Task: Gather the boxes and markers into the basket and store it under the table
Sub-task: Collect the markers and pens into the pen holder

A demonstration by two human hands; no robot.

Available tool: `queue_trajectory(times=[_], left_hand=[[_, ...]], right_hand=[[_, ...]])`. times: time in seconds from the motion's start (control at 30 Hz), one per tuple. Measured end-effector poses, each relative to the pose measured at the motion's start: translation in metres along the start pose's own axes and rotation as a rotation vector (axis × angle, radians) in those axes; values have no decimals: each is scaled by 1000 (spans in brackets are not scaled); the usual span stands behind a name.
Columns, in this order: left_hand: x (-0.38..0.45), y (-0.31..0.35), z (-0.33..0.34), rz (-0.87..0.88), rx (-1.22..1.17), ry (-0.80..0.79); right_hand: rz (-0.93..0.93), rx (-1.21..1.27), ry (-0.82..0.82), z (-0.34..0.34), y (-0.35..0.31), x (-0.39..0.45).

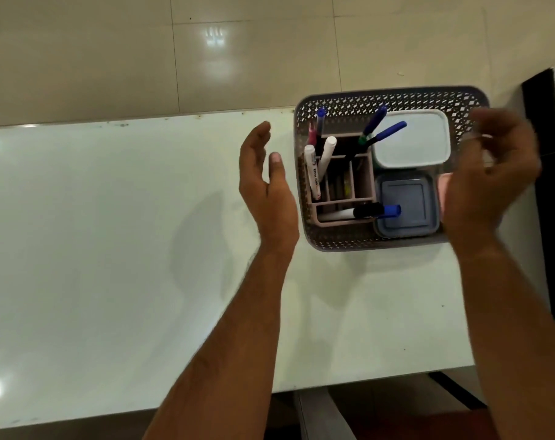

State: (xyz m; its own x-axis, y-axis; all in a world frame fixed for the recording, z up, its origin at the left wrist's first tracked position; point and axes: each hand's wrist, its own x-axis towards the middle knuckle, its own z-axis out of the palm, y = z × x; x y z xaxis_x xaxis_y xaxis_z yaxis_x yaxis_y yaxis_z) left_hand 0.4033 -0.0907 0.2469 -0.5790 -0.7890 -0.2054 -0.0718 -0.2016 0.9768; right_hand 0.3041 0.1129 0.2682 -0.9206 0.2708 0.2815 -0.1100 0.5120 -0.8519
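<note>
**Basket packed, storing still to be done**

A white table (111, 249) is seen from above, with pale floor tiles (111, 58) beyond its far edge. At the table's far right corner a grey perforated basket (349, 242) is set, and it is not yet under the table. Gathering is judged complete, since no box or marker is seen loose on the tabletop; only the lifting and stowing appear to be left.

Inside the basket, one pink divided organizer (361, 182) is placed on the left, and two lidded boxes are placed on the right: a white box (411, 139) at the far side and a blue-grey box (406, 204) nearer. About eight markers (325, 154) are counted, though the tally is uncertain where they overlap.

The left hand (263, 192) is held released, fingers straight, just beside the basket's left wall. The right hand (492, 173) is blurred over the right rim, fingers loosely bent, and nothing is seen to be grasped.
</note>
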Motion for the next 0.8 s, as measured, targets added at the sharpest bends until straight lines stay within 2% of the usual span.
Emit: queue_trajectory(times=[0.1,0.2,0.37,0.43,0.63,0.8], left_hand=[[1,-13,-5,-178,9,-20],[-6,-26,-5,-297,59,-106],[-14,-35,-3,-327,48,-191],[-16,-34,-4,-311,7,-243],[-20,-34,-2,-297,-12,-284],[-29,-39,5,-291,-10,-260]], right_hand=[[53,-216,1,-34,35,26],[170,-334,-113,-58,59,35],[381,-113,-274,-75,72,28],[393,-45,-332,-77,75,25],[500,118,-386,-84,95,24],[553,182,-328,-82,107,21]])
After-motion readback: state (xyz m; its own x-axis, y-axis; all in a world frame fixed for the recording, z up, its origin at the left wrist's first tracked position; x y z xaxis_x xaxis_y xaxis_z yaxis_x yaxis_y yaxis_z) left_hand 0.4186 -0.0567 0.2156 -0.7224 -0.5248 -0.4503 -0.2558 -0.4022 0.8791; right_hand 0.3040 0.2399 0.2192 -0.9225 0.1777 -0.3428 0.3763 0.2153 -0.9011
